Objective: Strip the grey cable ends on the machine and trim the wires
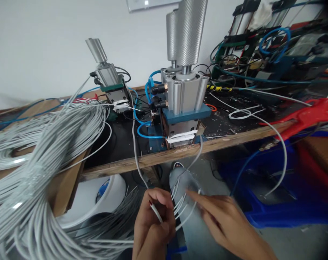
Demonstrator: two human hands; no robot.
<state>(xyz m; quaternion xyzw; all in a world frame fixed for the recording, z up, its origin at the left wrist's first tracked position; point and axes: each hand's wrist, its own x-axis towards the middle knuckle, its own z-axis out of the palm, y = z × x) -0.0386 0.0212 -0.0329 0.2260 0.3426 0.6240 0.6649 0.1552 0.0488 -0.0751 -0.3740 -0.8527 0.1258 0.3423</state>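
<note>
You have bright light; glare spots the grey cable bundle at eight o'clock, your right hand blurs at five, dark vignetting clouds two.

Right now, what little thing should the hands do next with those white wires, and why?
Perhaps the right hand could gently straighten the white wires. I'd pick that because they fan out unevenly beside the left hand, whose grip is curled around them, and the right hand is close by, though blur hides whether it touches them.
</note>
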